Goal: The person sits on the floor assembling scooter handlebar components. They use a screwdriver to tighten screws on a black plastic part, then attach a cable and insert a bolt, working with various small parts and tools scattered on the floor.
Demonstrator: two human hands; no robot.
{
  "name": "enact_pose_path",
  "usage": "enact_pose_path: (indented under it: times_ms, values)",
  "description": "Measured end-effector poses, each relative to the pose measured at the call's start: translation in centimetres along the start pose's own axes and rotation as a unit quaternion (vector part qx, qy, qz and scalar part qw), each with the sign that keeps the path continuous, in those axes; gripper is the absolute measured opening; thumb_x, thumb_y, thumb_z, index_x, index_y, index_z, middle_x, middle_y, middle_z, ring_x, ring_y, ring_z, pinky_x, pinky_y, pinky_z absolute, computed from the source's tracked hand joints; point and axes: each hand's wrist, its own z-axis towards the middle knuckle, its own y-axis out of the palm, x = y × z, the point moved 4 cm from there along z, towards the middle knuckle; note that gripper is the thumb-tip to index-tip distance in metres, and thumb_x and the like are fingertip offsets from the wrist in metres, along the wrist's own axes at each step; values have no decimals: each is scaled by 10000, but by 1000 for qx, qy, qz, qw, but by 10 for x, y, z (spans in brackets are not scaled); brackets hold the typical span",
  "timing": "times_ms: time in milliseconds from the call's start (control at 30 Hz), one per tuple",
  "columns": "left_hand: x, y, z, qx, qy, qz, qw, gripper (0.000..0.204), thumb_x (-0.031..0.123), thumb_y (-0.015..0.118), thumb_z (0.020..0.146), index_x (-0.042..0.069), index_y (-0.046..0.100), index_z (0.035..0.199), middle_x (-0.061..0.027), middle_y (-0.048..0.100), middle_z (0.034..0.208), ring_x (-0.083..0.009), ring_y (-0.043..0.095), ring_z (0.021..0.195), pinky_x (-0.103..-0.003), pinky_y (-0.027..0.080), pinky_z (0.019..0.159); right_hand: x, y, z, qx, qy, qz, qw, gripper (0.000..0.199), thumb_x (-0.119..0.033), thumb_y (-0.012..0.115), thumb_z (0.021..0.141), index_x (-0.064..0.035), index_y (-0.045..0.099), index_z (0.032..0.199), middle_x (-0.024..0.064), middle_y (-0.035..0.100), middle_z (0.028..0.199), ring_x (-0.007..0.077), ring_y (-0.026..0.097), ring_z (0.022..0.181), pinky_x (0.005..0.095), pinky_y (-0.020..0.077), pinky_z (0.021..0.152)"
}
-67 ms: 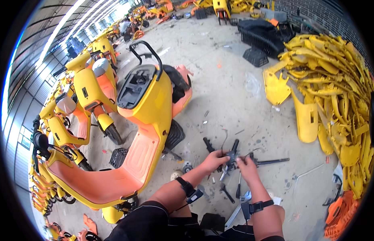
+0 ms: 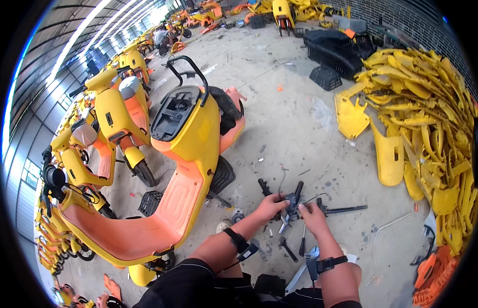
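Low over the floor in front of me, my left hand [image 2: 273, 206] is closed on a dark metal assembly [image 2: 292, 199] with a black-ended bar and a shiny rod. My right hand [image 2: 314, 216] is at the assembly's right side, thumb and fingers pinched together; what lies between them is too small to make out. A thin cable [image 2: 317, 195] curves up beside those fingers. To the right lies a long black rod [image 2: 347, 209]. Nearer me on the floor are a screwdriver [image 2: 302, 243], a dark short tool [image 2: 288, 249] and a large silver wrench [image 2: 299, 276].
A yellow and orange scooter [image 2: 211, 126] stands close on my left, with more scooters [image 2: 106, 110] behind it. On the right rises a pile of yellow panels [image 2: 421, 113], with orange pieces [image 2: 435, 274] at its near end. Black plastic crates [image 2: 331, 50] lie farther off.
The view has shifted slightly. My right fingertips sit a touch lower against the assembly; my left hand keeps its grip.
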Motion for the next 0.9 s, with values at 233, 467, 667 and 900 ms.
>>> enact_pose_path:
  times_ms: [233, 467, 667, 900]
  values:
    - [10, -7, -49, 138, 63, -64, 986, 349, 204, 699, 910, -8, 614, 1174, 8, 606, 841, -80, 544, 719, -244, 427, 643, 35, -38, 3, 19, -7, -133, 991, 438, -411, 563, 975, 8, 694, 974, 109, 701, 820, 202, 658, 813, 335, 507, 755]
    - [60, -45, -171, 187, 102, -106, 971, 292, 175, 674, 918, -3, 642, 1148, 0, 642, 893, -71, 532, 708, -237, 436, 647, -158, -95, -105, 5, -231, 4, 973, 453, -196, 723, 879, -51, 584, 1284, 101, 642, 1142, 200, 616, 1016, 345, 503, 887]
    - [52, -58, -260, 210, 57, -274, 937, 90, 102, 639, 918, 39, 583, 952, -44, 576, 765, -137, 563, 639, -266, 460, 548, -426, -138, -319, 47, -660, -50, 748, 610, -310, 741, 811, 23, 529, 1276, 164, 573, 1263, 258, 534, 1190, 371, 403, 1015]
    - [62, -61, -300, 231, 110, -238, 937, 152, 174, 617, 947, 52, 574, 1028, -15, 566, 799, -124, 539, 658, -255, 460, 600, -476, -132, -435, 40, -791, -156, 591, 616, -310, 742, 811, 24, 527, 1282, 164, 577, 1260, 257, 539, 1185, 370, 405, 1013]
